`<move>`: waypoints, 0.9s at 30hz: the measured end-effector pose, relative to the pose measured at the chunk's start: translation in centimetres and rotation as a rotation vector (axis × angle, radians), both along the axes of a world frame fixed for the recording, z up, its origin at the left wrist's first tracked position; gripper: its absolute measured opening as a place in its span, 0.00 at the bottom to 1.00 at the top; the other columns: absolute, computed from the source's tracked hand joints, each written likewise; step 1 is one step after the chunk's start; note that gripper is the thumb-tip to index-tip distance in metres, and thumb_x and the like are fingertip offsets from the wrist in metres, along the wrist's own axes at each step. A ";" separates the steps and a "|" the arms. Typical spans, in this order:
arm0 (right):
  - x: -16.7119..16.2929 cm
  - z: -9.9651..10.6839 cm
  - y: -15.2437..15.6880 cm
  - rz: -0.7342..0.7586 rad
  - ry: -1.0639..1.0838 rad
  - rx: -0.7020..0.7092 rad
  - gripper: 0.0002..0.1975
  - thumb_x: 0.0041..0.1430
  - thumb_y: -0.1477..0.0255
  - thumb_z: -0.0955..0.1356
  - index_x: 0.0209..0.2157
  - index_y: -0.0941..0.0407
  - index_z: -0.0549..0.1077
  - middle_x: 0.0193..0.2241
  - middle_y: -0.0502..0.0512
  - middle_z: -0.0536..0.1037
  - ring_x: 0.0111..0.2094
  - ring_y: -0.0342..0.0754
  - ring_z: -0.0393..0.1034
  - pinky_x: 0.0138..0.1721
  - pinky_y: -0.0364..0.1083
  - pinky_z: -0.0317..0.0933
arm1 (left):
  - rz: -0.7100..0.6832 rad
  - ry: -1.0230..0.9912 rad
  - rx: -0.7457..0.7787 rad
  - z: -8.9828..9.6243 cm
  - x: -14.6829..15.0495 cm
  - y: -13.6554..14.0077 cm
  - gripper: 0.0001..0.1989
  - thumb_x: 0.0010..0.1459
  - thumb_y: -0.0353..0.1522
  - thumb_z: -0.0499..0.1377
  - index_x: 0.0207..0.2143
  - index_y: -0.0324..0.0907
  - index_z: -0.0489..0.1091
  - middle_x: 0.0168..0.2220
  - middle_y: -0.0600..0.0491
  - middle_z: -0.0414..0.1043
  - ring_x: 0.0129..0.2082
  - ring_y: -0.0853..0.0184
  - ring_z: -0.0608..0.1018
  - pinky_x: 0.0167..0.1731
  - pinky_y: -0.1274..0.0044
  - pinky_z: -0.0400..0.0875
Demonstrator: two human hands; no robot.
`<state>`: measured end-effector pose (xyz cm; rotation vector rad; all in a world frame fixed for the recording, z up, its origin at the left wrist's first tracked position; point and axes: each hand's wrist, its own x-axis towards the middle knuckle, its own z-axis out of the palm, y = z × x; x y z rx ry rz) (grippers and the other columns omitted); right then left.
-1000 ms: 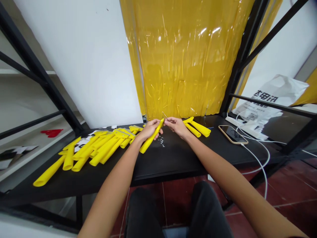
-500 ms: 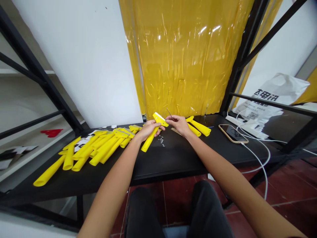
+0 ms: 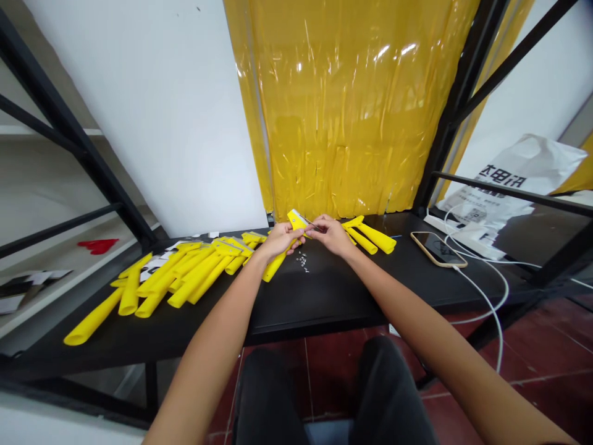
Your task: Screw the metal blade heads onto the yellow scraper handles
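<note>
My left hand [image 3: 280,240] is closed around the handle of a yellow scraper [image 3: 274,266], whose wide head with a metal strip points up and away. At the right end of that head is my right hand [image 3: 331,235], its fingers pinched on a thin dark metal rod [image 3: 309,223]. The rod lies close to the scraper's head; whether its tip touches cannot be made out. Several small screws [image 3: 302,261] are scattered on the black tabletop [image 3: 319,303] just below the hands.
A pile of yellow scrapers [image 3: 194,275] covers the left side. More yellow scrapers [image 3: 375,237] lie right of my right hand. Further right are a phone [image 3: 438,248], white cables [image 3: 498,303] and a white plastic bag [image 3: 509,185]. Black frame posts [image 3: 445,123] rise at the sides.
The rod has swung from pointing up to lying slantwise across the scraper's head. My right hand has turned and its fingers have come nearer my left hand.
</note>
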<state>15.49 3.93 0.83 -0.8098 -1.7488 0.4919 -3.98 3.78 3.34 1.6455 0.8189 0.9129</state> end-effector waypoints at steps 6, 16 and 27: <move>-0.7 0.2 -0.7 0.092 0.210 -0.289 0.17 0.47 0.64 0.76 0.38 0.56 0.76 0.30 0.48 0.70 0.30 0.42 0.60 0.32 0.43 0.57 | 0.008 0.021 0.005 -0.2 0.0 0.2 0.11 0.60 0.36 0.63 0.29 0.38 0.71 0.25 0.49 0.71 0.16 0.75 0.66 0.13 0.81 0.55; -0.4 0.7 -1.4 0.196 0.302 -0.637 0.21 0.47 0.62 0.76 0.41 0.56 0.74 0.23 0.44 0.67 0.19 0.36 0.49 0.17 0.39 0.35 | 0.022 -0.036 -0.019 0.4 0.2 -0.3 0.10 0.59 0.35 0.63 0.33 0.36 0.71 0.28 0.47 0.75 0.16 0.75 0.67 0.14 0.80 0.57; -0.1 0.2 -0.5 0.047 0.449 -0.731 0.13 0.47 0.70 0.75 0.36 0.58 0.76 0.17 0.42 0.61 0.15 0.35 0.45 0.15 0.39 0.34 | 0.521 0.262 0.521 -1.0 0.9 0.4 0.23 0.55 0.32 0.66 0.50 0.43 0.62 0.56 0.43 0.66 0.31 0.69 0.78 0.33 0.73 0.75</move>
